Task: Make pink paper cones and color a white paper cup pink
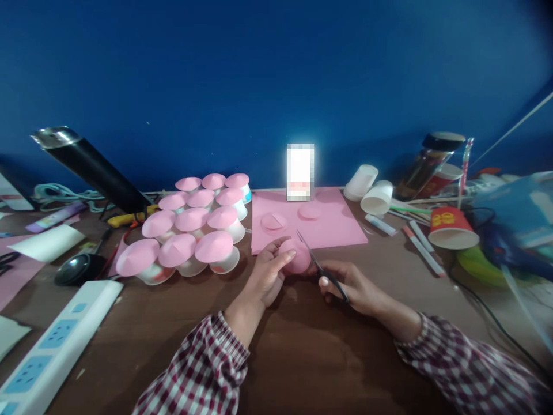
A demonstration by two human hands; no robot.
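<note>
Between the thumb and fingers of my left hand is a round pink paper disc. My right hand is closed on dark-handled scissors, whose blades point up and away along the disc's right edge. Whether the blades touch the paper I cannot tell. Just beyond my hands, pink paper sheets lie flat. On them rest a pink disc with a raised fold and another pink disc. Left of my hands, several paper cups stand in rows, topped with shallow pink paper cones.
A power strip and a black flask lie to the left. A lit, blurred-out screen stands at the back. Rightward are white paper cups, a red cup, marker pens, a jar and a cable.
</note>
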